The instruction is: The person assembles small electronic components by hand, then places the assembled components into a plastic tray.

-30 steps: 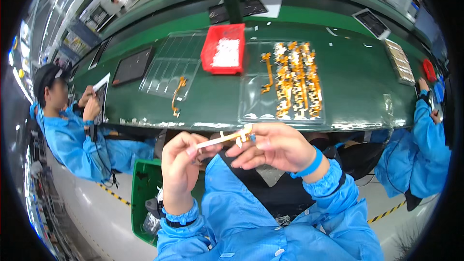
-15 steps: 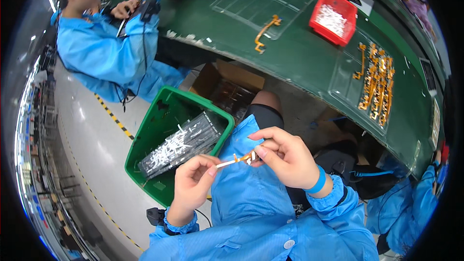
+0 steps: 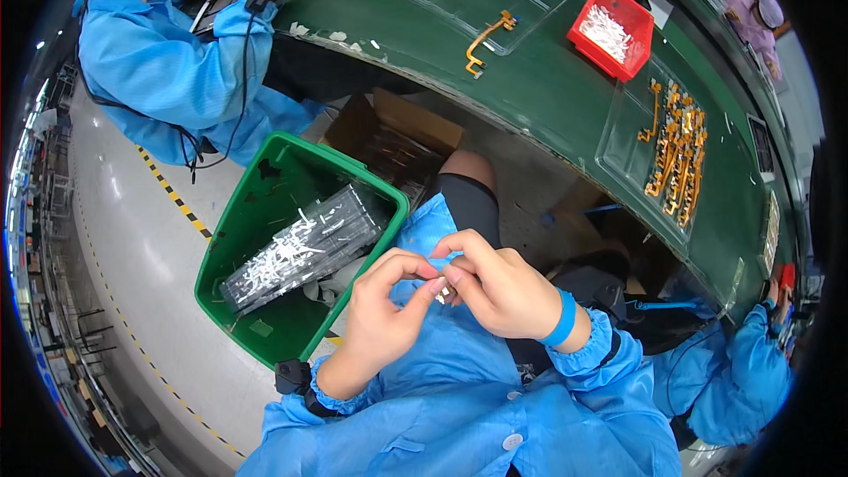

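My two hands meet above my lap, fingertips close together. In my right hand, thumb and fingers pinch a small orange flex cable; only a short whitish-gold end shows below the fingertips. My left hand is closed in a pinch, its thumb tip against that same piece. What lies between the left fingers is hidden. Blue sleeves cover both forearms, and a blue band circles my right wrist.
A green bin holding black trays and white scraps stands left of my hands. On the green bench are a red tray of white strips, a lone flex cable and several more on clear plastic. A co-worker sits at left.
My left hand has moved in against my right. The white strip that showed between left fingers and the flex cable is now out of sight, and most of the cable is covered.
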The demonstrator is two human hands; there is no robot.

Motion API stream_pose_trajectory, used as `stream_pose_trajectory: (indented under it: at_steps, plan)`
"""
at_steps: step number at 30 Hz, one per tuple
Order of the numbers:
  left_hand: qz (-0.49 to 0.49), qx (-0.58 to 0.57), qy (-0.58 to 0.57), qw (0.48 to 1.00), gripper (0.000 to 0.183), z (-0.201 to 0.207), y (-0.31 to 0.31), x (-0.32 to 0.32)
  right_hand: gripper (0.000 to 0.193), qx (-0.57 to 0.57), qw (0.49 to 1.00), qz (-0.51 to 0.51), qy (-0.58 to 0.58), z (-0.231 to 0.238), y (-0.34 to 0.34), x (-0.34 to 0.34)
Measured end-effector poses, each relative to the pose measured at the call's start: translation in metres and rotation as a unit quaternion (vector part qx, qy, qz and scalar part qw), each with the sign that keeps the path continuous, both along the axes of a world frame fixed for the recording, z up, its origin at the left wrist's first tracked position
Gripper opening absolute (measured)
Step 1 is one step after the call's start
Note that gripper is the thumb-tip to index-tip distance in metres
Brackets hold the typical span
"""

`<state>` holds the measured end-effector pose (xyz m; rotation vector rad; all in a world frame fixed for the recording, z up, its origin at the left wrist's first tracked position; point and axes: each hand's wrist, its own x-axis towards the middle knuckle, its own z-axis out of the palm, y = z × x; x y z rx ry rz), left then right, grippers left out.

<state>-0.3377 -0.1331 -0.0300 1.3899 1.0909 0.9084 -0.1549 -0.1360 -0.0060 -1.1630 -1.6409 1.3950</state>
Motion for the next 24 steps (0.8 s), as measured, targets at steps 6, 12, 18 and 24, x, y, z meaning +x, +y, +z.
stream_pose_trajectory:
  at_steps: [6, 12, 18, 24]
  plan:
    - [-0.030, 0.012, 0.012, 0.999, 0.009, -0.001, 0.003, 0.002, 0.017, 0.001, 1.000, 0.005, 0.006, -0.002, -0.001, 0.007]
    - [-0.040, 0.112, 0.064, 0.991, 0.011, 0.001, 0.005, 0.005, 0.015, -0.071, 0.997, -0.016, 0.041, -0.005, 0.002, 0.007]
    - [0.093, 0.306, 0.119, 0.940, 0.007, -0.020, 0.002, -0.023, 0.012, -0.173, 0.970, -0.096, 0.144, -0.020, 0.004, 0.001]
    - [0.212, 0.283, 0.455, 0.817, 0.021, -0.038, 0.016, -0.089, 0.012, -0.142, 0.970, -0.133, 0.144, -0.028, 0.004, 0.002]
